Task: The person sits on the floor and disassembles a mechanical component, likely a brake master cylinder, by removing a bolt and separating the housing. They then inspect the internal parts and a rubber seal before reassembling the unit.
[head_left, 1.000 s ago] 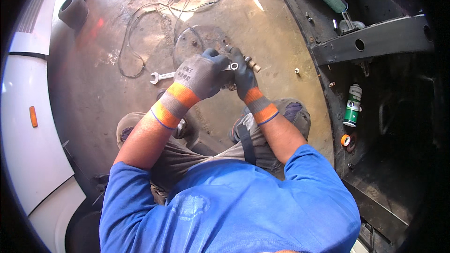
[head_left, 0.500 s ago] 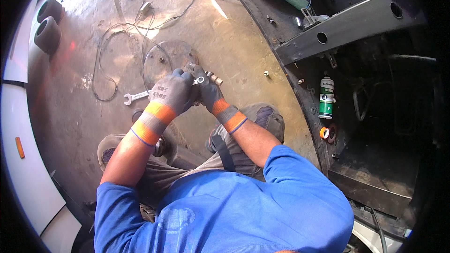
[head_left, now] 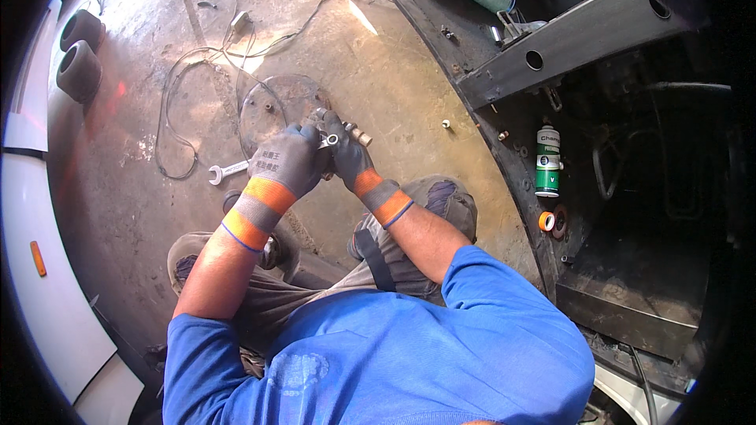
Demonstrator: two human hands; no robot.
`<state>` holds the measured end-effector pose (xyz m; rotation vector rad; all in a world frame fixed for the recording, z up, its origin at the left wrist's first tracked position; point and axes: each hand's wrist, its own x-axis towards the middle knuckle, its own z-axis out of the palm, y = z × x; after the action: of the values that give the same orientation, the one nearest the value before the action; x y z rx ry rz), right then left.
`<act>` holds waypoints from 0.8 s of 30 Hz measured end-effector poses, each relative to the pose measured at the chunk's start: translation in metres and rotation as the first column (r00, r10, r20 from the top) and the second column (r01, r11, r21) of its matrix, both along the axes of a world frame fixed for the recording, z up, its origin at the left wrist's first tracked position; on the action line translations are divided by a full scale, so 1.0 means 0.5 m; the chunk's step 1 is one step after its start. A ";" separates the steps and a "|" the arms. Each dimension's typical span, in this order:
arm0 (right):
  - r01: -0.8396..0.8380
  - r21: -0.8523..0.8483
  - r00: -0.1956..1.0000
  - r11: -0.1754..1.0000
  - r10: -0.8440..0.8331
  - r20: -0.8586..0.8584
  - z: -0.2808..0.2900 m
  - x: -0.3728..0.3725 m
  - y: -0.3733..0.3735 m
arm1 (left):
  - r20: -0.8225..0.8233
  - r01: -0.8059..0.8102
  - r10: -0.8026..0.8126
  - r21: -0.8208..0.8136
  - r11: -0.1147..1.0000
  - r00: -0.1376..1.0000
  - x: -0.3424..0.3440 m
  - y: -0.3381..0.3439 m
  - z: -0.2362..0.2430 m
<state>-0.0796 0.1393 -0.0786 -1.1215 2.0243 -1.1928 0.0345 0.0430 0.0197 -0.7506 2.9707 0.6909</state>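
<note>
Above the stained concrete floor [head_left: 409,79], a silver metal combination wrench [head_left: 228,171] is clamped in the grey-gloved left grip [head_left: 285,160] and a brass-coloured cylindrical fitting [head_left: 361,135] is clasped in the grey-gloved right grip [head_left: 346,153].

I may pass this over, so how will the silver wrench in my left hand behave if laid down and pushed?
The wrench is likely stiff, its shaft running straight out from your left hand. Its metallic shine suggests it's fairly heavy for its size. Pushed, it would probably slide rather than roll, given its broad, forked end.
</note>
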 end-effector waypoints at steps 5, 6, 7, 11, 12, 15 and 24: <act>-0.052 0.069 0.992 0.996 0.059 -0.108 -0.013 -0.009 0.000 | 0.026 -0.009 0.008 0.024 1.000 1.000 -0.002 0.002 -0.030; -0.074 0.119 0.993 0.990 0.085 -0.088 0.000 -0.010 0.000 | 0.032 -0.005 0.004 0.025 1.000 0.999 -0.002 0.000 -0.039; -0.098 0.168 0.992 0.981 0.110 -0.066 0.007 -0.010 0.000 | 0.037 -0.002 0.001 0.025 1.000 0.999 0.000 -0.002 -0.049; -0.145 0.156 0.949 0.977 0.182 -0.258 -0.032 -0.017 0.012 | 0.027 0.000 -0.003 0.102 0.995 1.000 0.001 -0.003 -0.041; -0.165 0.140 0.948 0.976 0.196 -0.250 -0.042 -0.019 0.016 | 0.014 0.008 -0.010 0.138 0.990 1.000 0.005 -0.007 -0.035; -0.050 0.109 0.903 0.993 -0.002 0.431 -0.048 -0.032 -0.002 | -0.220 0.083 -0.027 0.250 0.965 0.975 0.017 -0.041 -0.017; -0.066 0.033 0.695 0.997 0.023 0.719 0.053 -0.004 0.003 | -0.117 0.090 -0.046 0.406 0.909 0.992 0.067 -0.049 0.069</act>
<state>-0.0814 0.1411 -0.0522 -0.5200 1.3874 -1.2752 0.0681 0.0186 0.0539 -0.5899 2.7649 1.3306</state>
